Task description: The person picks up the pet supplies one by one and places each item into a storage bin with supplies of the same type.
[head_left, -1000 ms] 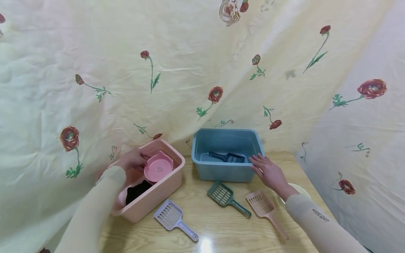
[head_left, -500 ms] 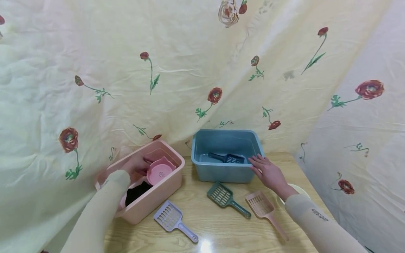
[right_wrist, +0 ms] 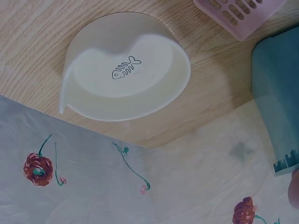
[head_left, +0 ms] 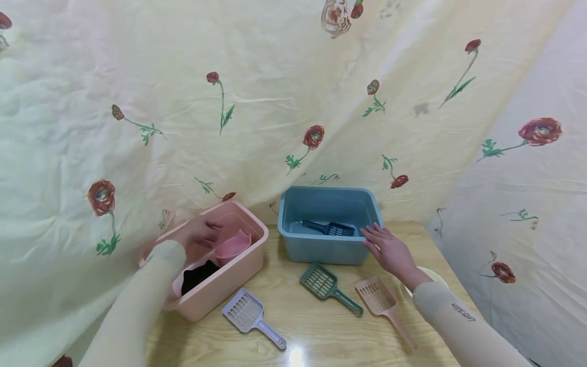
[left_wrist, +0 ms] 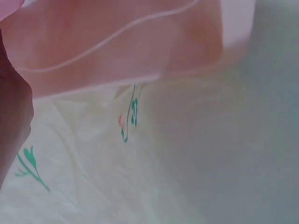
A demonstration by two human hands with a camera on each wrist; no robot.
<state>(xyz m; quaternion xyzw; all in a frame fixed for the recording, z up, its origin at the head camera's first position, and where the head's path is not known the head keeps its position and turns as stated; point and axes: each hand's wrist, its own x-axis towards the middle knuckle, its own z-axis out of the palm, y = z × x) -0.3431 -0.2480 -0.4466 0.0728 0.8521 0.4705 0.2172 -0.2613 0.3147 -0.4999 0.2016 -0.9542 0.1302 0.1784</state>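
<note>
Inside the pink bin [head_left: 238,280], a pink cat-eared bowl [head_left: 233,247] sits tilted beside a black object with pointed ears [head_left: 198,278]. My left hand [head_left: 198,232] is over the bin, just behind the bowl, its fingers loosely spread and holding nothing. At the left edge of the left wrist view, only part of that hand [left_wrist: 14,107] shows. On the near right rim of the blue bin [head_left: 325,251] rests my right hand [head_left: 390,252], fingers fairly straight. A dark blue litter scoop [head_left: 330,228] lies in the blue bin.
On the wooden table lie a lavender litter scoop [head_left: 247,313], a dark green one [head_left: 323,284] and a pink one [head_left: 379,298]. A cream bowl with a fishbone print [right_wrist: 126,79] stands right of them, partly under my right forearm. Flowered cloth [head_left: 257,112] hangs behind.
My left hand has let go of the pink bowl, which went from facing me in my grip to sitting lower in the pink bin. The right hand stays on the blue bin's rim.
</note>
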